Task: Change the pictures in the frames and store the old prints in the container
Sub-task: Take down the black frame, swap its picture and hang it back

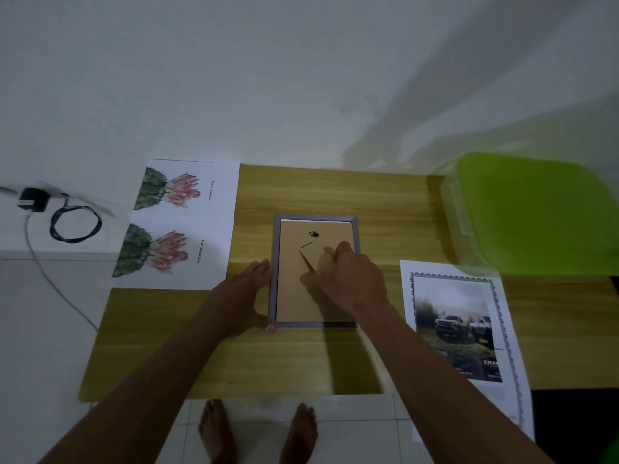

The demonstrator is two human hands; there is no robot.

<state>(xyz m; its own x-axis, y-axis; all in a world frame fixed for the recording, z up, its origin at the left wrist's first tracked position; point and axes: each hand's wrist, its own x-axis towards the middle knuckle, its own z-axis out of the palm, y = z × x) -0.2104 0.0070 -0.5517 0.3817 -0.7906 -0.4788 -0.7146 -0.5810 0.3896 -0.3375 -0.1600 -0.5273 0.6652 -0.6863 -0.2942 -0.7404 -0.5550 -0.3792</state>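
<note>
One frame face down on the counter, both hands on it

A single grey frame [316, 270] lies back-up mid-counter [335, 192]. The left hand [239, 298] lies spread flat against its left edge; the right hand [350, 277] rests on the brown backing, fingers curled, whether pinching anything I cannot tell. Left lie two cactus prints [182, 195] [167, 254]; right, one truck print [464, 326] and one green-lidded container [532, 212].

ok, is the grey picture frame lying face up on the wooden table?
No, the grey picture frame lies face down, its brown backing board and small black hanger showing on top.
</note>
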